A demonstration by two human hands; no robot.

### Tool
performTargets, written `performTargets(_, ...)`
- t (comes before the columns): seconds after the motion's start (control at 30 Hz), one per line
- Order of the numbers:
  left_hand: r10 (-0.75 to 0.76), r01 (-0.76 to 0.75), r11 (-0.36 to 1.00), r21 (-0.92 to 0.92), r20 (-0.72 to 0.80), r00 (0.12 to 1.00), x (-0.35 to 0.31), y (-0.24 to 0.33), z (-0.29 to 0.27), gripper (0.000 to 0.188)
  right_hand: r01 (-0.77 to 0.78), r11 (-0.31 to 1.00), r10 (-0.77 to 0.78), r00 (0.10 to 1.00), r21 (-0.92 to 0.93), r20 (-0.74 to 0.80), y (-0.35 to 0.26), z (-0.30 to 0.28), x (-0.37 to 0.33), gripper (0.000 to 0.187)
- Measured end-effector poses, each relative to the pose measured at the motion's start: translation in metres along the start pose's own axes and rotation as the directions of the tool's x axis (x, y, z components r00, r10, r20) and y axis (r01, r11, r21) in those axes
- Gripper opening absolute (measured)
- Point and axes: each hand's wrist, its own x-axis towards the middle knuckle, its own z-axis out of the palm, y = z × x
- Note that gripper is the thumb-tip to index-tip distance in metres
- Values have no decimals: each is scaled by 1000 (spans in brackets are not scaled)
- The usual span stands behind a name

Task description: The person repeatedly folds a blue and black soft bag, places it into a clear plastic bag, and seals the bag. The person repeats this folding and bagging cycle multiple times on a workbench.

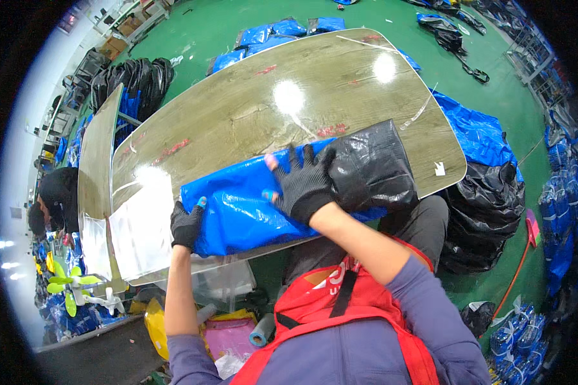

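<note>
Green floor (379, 14), workshop; wood-grain table (231, 122) with rounded corners filled the middle, glare spots and red marks on top. Folded blue-and-black plastic sheet (247, 221) lay along the table's near side, blue part left, black part right, wrinkled and shiny. Left hand (186, 226), in a black glove, was at the sheet's left end, thumb apart from the other fingers; cannot tell if it pinched the edge. Right hand (302, 185), same kind of glove, was palm down on the sheet near where blue met black, fingers spread wide. Clear plastic (144, 234) was at the table's left end, just beside the left hand. Red apron (359, 305) on the wearer. Black bundle (483, 218) right of the table, blue packets (260, 35) beyond its far edge, green-bladed fan (70, 285) lower left.
</note>
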Motion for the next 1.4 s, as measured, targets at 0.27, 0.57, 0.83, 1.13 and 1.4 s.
performTargets(0.27,-48,315,594,-740,358,932,-6,4,-28,73,58,998,-59,995,-9,-82,-7,38,3,62)
performTargets(0.57,189,289,417,-862,393,900,-33,147,-27,70,305,935,-218,897,179,-385,13,36,-73,35)
performTargets(0.83,918,-978,167,124,342,200,-74,300,155,72,34,947,-156,919,319,363,50,7,-86,42)
performTargets(1.13,904,-998,51,44,423,65,-57,289,191,72,21,958,-132,918,285,373,41,-13,-112,51)
performTargets(1.4,889,-938,284,-197,421,180,-64,281,201,56,-25,999,9,953,-48,-304,88,-95,36,37)
